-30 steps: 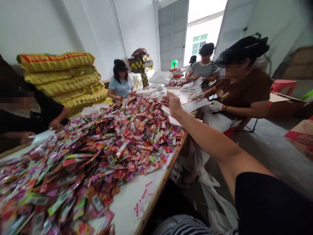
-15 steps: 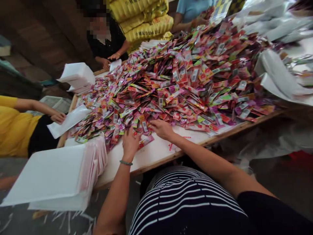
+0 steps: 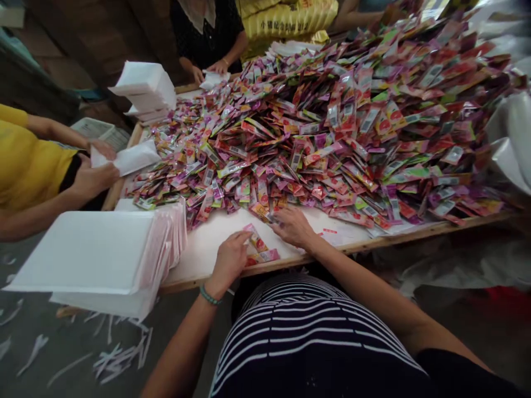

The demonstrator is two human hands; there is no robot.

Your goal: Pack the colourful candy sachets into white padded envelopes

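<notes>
Clearly pink-yellow pkts (image 3: 258, 239), slim, red-printed, L hand (image 3: 231, 255), R hand (image 3: 293, 225) adj., can't tell if pinching

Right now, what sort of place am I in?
Likely a packing workshop, judging by the big heap of printed packets on the table, the stack of flat white packaging at its edge, and the co-worker in yellow holding something white.

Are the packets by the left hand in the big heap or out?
Out: those packets lie on white tabletop by the left hand, in front of the heap.

L hand (image 3: 230, 257) by pkts (image 3: 264, 256), R hand (image 3: 295, 226) nr pile (image 3: 311, 135).
</notes>
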